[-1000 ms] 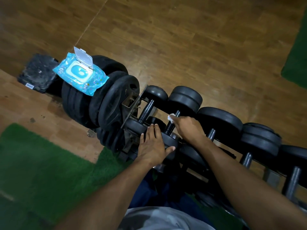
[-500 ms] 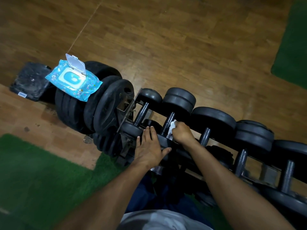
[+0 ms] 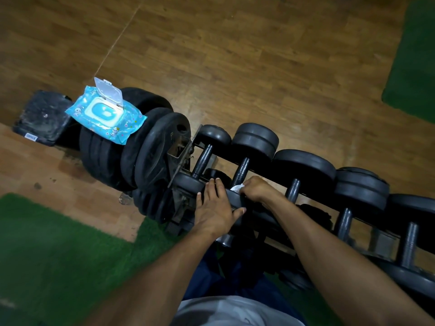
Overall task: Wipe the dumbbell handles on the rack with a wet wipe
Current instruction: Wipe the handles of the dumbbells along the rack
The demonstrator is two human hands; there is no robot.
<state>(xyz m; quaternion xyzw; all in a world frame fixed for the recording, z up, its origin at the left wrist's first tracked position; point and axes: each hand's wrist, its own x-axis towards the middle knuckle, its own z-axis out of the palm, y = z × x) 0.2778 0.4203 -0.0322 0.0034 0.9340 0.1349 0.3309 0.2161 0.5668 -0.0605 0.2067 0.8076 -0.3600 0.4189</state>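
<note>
A row of black dumbbells rests on a low rack (image 3: pixel 313 201) that runs from the centre to the right. My right hand (image 3: pixel 257 188) is closed around a white wet wipe (image 3: pixel 236 188) at the near end of the second dumbbell's handle (image 3: pixel 241 171). My left hand (image 3: pixel 215 208) lies flat, fingers spread, on the near head of that dumbbell (image 3: pixel 233 200), holding nothing. The first dumbbell's handle (image 3: pixel 202 161) is bare on the left. Further handles (image 3: pixel 293 188) stand to the right.
A blue wet-wipe pack (image 3: pixel 106 115) with its lid flipped up lies on a stack of black weight plates (image 3: pixel 131 161) left of the rack. A dark square block (image 3: pixel 42 117) sits further left. Green turf mats (image 3: pixel 47 255) flank the wooden floor.
My right hand has slid the wipe down the second handle from its far part to its near end. The left hand has stayed on the dumbbell head.
</note>
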